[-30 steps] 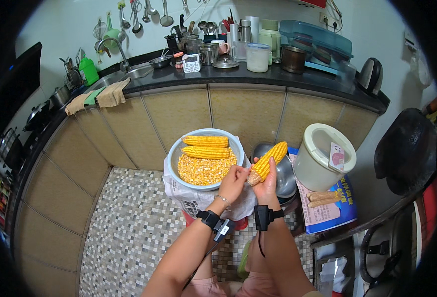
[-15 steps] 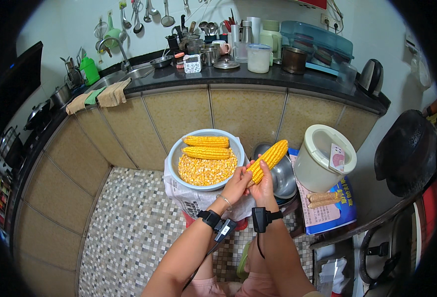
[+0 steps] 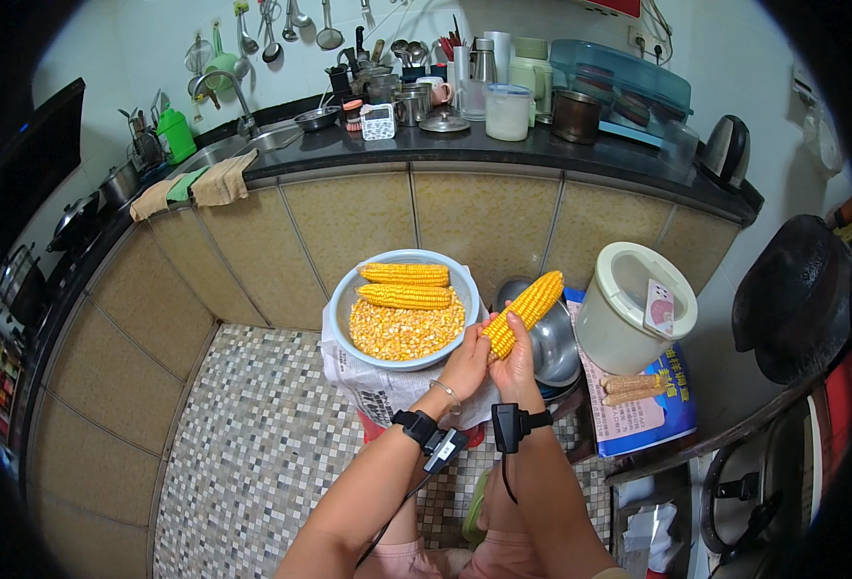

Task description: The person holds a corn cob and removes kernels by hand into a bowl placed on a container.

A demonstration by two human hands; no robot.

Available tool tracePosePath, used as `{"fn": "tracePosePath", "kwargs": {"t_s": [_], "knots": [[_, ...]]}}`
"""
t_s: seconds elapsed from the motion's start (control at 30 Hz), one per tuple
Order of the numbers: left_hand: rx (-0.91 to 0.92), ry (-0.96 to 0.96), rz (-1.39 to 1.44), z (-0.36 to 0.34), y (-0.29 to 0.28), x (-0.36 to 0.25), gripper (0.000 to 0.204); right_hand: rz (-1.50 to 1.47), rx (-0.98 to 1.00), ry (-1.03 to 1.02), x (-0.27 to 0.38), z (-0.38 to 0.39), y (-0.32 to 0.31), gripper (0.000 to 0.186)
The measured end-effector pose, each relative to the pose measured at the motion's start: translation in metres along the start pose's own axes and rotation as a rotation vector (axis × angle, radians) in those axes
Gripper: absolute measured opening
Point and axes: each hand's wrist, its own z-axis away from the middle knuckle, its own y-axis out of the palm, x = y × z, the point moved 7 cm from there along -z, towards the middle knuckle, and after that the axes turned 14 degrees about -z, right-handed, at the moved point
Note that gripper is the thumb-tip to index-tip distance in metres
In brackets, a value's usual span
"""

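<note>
My right hand [image 3: 511, 359] grips a yellow corn cob [image 3: 532, 304], tilted up to the right. My left hand [image 3: 468, 357] is closed at that cob's lower end, which the fingers hide. To the left, a pale blue basin [image 3: 395, 364] holds loose kernels [image 3: 397, 330] and two more cobs [image 3: 405, 296] lying on top. It rests on white printed sacking or paper [image 3: 349, 381]. A steel bowl [image 3: 553, 352] sits behind my right hand, partly covered by the held cob.
A lidded cream bucket [image 3: 619, 318] and pale stripped cobs [image 3: 627, 396] rest on a blue printed sheet [image 3: 653, 429]. A dark counter [image 3: 349, 159] carries utensils and jars, with cabinets below. A black wok [image 3: 788, 299] is at the right, above a dark rail; mosaic floor [image 3: 233, 463] lies left.
The held cob has shifted slightly up and to the right. My left fingers have moved from its pale tip to wrap closer round its lower end.
</note>
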Motion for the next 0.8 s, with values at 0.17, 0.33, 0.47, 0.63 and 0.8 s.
{"fn": "tracePosePath", "kwargs": {"t_s": [0.17, 0.33, 0.47, 0.63, 0.8], "knots": [[0.012, -0.001, -0.036, 0.003, -0.001, -0.006, 0.046, 0.008, -0.002, -0.001, 0.000, 0.002, 0.000, 0.032], [0.014, 0.028, -0.026, 0.004, 0.000, -0.009, 0.046, 0.001, -0.029, -0.013, 0.001, 0.003, 0.000, 0.030], [0.046, -0.008, -0.015, 0.005, 0.001, -0.007, 0.045, 0.003, -0.027, -0.022, 0.001, 0.004, 0.003, 0.030], [0.050, 0.044, 0.041, 0.005, 0.002, -0.009, 0.045, 0.015, -0.024, -0.024, 0.001, 0.003, 0.001, 0.028], [0.057, 0.031, 0.052, 0.004, 0.003, -0.008, 0.046, 0.034, -0.023, -0.030, 0.001, 0.004, 0.002, 0.026]]}}
